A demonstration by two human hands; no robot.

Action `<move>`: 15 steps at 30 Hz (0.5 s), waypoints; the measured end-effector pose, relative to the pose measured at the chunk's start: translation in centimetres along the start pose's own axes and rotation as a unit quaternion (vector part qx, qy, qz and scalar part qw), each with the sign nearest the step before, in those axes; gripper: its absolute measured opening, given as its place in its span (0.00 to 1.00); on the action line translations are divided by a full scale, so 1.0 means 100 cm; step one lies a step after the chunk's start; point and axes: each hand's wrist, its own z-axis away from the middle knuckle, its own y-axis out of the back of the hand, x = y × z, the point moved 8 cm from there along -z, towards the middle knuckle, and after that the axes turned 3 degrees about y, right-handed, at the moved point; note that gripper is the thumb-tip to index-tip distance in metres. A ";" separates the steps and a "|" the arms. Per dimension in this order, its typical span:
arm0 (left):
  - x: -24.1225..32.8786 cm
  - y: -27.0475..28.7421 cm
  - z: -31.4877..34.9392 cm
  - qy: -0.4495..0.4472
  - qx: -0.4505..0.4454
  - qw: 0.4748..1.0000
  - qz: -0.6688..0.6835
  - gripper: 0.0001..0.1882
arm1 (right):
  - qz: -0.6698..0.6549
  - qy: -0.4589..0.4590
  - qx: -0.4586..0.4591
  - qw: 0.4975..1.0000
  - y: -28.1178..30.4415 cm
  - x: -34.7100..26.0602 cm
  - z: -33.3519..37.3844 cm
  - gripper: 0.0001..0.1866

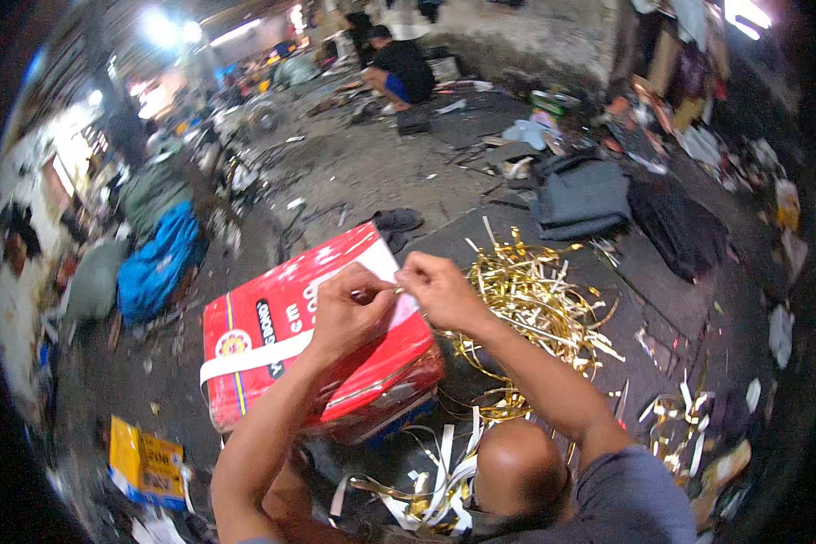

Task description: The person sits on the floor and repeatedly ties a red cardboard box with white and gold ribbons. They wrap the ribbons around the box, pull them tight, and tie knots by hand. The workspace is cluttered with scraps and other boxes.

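My left hand (352,311) is closed in a pinch above the red package (276,276), its fingertips almost meeting those of my right hand (440,292). The right hand pinches too, over the package's far right corner. A tiny bit of something pale shows between the fingertips, too small to name. Under the hands lies a white patch (378,257) on the package's top. A white band (249,358) crosses the package near my left forearm. Just right of the package, a tangled heap of shiny gold strips (539,304) lies on the dark ground.
White and gold strips (444,462) lie around my bare knee (517,467). A yellow carton (147,461) is at lower left, a blue sack (160,263) farther up. Dark grey bags (580,199) lie at right. Another person (401,68) squats in the background.
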 end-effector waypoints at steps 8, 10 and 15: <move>0.011 -0.006 -0.003 0.007 0.017 0.999 0.040 0.04 | -0.437 -0.394 -0.032 0.808 -0.017 0.038 0.044 0.16; 0.011 -0.001 0.001 0.005 0.032 0.999 0.043 0.03 | -0.409 -0.423 -0.059 0.807 -0.017 0.032 0.042 0.22; 0.015 -0.010 -0.003 0.025 0.020 0.998 0.061 0.05 | 0.111 -0.167 -0.039 0.979 0.016 0.017 -0.038 0.30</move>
